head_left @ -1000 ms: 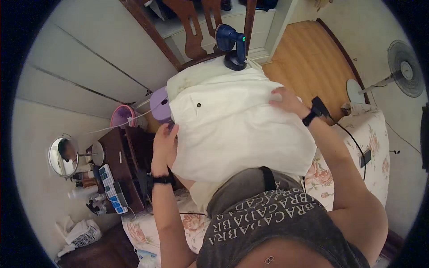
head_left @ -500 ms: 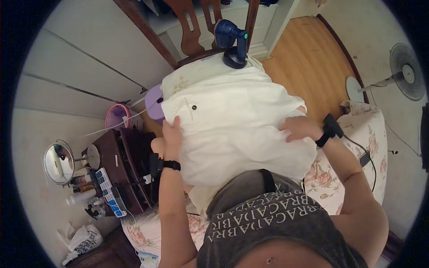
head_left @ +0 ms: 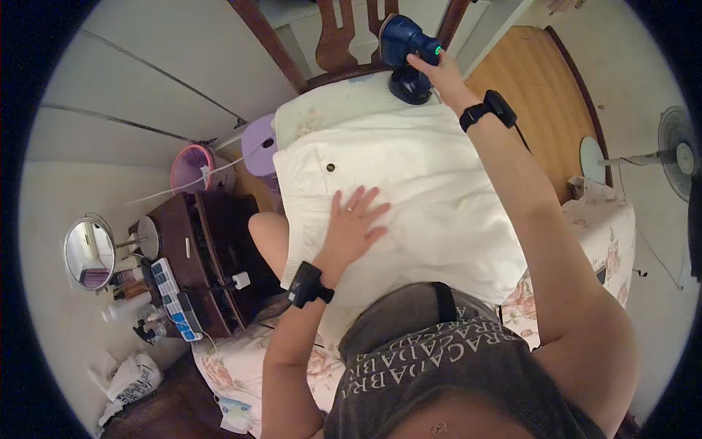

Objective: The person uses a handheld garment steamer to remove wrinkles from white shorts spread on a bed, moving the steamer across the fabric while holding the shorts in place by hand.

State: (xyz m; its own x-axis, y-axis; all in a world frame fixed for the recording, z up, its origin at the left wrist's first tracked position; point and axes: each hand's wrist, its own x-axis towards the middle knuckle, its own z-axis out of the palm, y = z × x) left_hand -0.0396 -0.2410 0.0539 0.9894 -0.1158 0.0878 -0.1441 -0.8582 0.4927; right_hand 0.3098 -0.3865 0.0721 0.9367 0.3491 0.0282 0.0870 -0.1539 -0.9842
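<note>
White shorts (head_left: 417,172) with an elastic waistband and a dark button lie spread over a pale padded cloth (head_left: 314,102) in front of me. On the shorts, my left hand (head_left: 355,223) rests flat, its fingers spread; a ring shows on one finger. My right hand (head_left: 446,77) reaches to the far side and is closed round the handle of a dark blue handheld garment steamer (head_left: 401,42) with a green light. The steamer stands upright on its dark round base (head_left: 410,85), beyond the shorts' far edge.
A wooden chair back (head_left: 338,36) rises behind the steamer. Left are a purple stool (head_left: 257,146), a pink-rimmed bin (head_left: 178,173), a brown cabinet (head_left: 172,234), a power strip (head_left: 167,282) and a round mirror (head_left: 89,251). A fan (head_left: 680,157) and flowered bedding (head_left: 607,227) are right.
My right hand has left the shorts, reached away and taken hold of the steamer's handle. My left hand has moved right from the waistband and now lies flat on the fabric.
</note>
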